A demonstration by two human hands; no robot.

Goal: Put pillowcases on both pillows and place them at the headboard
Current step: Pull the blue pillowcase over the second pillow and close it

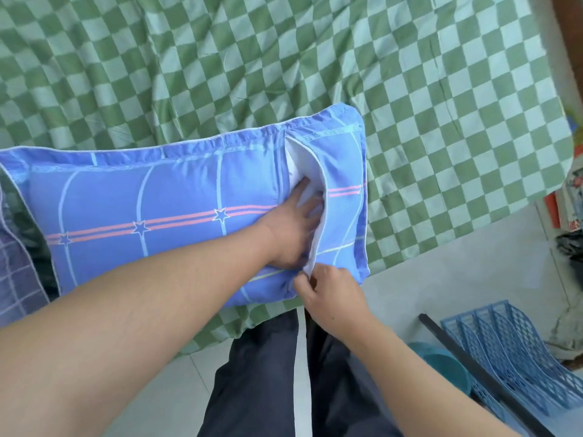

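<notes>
A pillow in a blue pillowcase (164, 203) with pink stripes and stars lies across the near edge of the bed. Its back opening gapes near the right end, showing the white pillow (298, 171) inside. My left hand (295, 225) reaches into that opening, fingers spread flat against the white pillow. My right hand (328, 294) pinches the lower edge of the opening flap at the pillow's near side. A second bluish checked cloth (15, 279) shows at the left edge; what it is cannot be told.
A green-and-white checked sheet (315, 58) covers the bed. To the right stand blue plastic mesh file trays (520, 357), a black bar (473, 367) and a teal tub (441, 364) on the pale tiled floor. My dark trousers with a white stripe fill the bottom middle.
</notes>
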